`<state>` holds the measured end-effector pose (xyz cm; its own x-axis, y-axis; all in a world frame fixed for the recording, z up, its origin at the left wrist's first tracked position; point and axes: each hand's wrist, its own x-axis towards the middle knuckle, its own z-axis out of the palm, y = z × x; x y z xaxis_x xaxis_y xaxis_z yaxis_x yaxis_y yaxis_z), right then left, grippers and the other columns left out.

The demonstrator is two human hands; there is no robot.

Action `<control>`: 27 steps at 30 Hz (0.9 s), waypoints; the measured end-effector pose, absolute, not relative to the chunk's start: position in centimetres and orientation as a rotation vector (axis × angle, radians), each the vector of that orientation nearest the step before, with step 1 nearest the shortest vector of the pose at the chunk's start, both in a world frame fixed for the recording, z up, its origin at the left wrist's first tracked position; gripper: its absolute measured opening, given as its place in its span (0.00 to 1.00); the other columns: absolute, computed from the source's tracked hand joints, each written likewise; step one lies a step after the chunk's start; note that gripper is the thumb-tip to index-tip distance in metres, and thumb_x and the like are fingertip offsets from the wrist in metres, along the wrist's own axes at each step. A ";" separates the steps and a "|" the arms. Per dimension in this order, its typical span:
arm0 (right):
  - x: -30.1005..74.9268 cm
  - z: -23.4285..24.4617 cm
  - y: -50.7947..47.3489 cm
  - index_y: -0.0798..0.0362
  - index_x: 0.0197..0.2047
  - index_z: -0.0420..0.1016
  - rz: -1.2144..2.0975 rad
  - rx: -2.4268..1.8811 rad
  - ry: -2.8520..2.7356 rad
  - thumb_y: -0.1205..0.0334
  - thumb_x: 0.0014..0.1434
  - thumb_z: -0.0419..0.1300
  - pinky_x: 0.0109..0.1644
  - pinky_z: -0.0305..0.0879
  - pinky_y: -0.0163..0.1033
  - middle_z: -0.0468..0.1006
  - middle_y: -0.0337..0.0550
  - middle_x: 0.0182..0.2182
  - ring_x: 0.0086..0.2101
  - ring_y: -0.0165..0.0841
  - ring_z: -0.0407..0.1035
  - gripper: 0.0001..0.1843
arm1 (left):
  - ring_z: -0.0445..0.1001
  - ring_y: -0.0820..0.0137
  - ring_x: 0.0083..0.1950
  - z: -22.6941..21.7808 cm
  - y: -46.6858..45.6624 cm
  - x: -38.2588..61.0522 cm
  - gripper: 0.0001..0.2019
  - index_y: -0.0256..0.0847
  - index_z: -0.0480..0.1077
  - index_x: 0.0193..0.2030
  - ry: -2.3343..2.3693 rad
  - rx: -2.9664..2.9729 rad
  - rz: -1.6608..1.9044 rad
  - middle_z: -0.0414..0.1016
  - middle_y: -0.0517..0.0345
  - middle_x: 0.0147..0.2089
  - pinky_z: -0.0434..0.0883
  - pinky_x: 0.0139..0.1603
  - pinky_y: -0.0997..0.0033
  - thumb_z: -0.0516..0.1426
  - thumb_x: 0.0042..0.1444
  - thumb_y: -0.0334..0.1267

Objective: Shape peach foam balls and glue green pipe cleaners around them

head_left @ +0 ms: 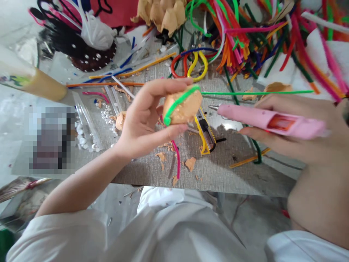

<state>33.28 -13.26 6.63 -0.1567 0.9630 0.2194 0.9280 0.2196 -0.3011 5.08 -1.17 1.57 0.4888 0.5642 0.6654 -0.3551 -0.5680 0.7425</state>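
Note:
My left hand [148, 118] grips an orange-tan cup-shaped piece [188, 107], which looks cut from an egg carton, between thumb and fingers. Across that piece runs a bright green pipe cleaner [181, 100], curled at its lower left end. To the right, my right hand [289, 138] is wrapped round a pink hot glue gun [242, 114]. Its metal nozzle points left toward the piece, with a gap between them. Behind both hands a long green pipe cleaner [259, 93] stretches sideways. Below the held piece lies a yellow utility knife [205, 133].
Scissors with red and yellow handles [200, 67] lie behind my left hand. Piles of coloured pipe cleaners [237, 54] fill the back right. An egg carton [163, 14] stands at the back. Beads [107, 112], glue sticks [85, 120] and a tan cup [46, 83] are at left.

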 end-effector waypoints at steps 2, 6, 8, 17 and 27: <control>34.0 6.4 -13.3 0.44 0.43 0.68 0.259 -1.814 -2.218 0.29 0.63 0.54 0.33 0.65 0.45 0.76 0.42 0.38 0.34 0.40 0.73 0.26 | 0.78 0.60 0.63 1.6 -0.6 5.1 0.36 0.50 0.72 0.62 0.171 1.741 1.371 0.77 0.55 0.62 0.83 0.61 0.62 0.76 0.44 0.42; 36.2 6.4 -13.1 0.44 0.56 0.65 0.531 -1.866 -2.310 0.20 0.49 0.61 0.38 0.72 0.47 0.74 0.49 0.52 0.41 0.44 0.76 0.44 | 0.85 0.66 0.47 2.4 -1.0 4.8 0.26 0.61 0.70 0.62 0.532 1.528 1.169 0.76 0.59 0.60 0.86 0.38 0.68 0.68 0.56 0.44; 36.6 7.2 -11.9 0.42 0.59 0.66 0.436 -1.813 -2.333 0.20 0.53 0.58 0.44 0.73 0.48 0.73 0.49 0.53 0.46 0.44 0.75 0.42 | 0.85 0.69 0.42 2.8 -1.5 4.7 0.24 0.62 0.69 0.62 0.577 1.484 1.077 0.76 0.58 0.59 0.83 0.31 0.72 0.65 0.59 0.43; 29.7 5.3 -0.6 0.48 0.47 0.76 0.374 -1.668 -2.584 0.54 0.66 0.57 0.50 0.68 0.48 0.78 0.49 0.50 0.47 0.43 0.73 0.12 | 0.82 0.67 0.45 2.2 -1.8 4.8 0.34 0.59 0.65 0.68 0.272 1.615 0.923 0.75 0.56 0.64 0.82 0.33 0.73 0.67 0.56 0.51; 29.1 3.4 -0.4 0.51 0.42 0.73 0.393 -1.687 -2.379 0.61 0.64 0.56 0.49 0.67 0.47 0.78 0.52 0.46 0.46 0.43 0.73 0.07 | 0.79 0.73 0.38 3.2 -2.3 4.6 0.24 0.56 0.72 0.65 0.166 1.419 0.805 0.80 0.61 0.58 0.82 0.28 0.76 0.61 0.61 0.41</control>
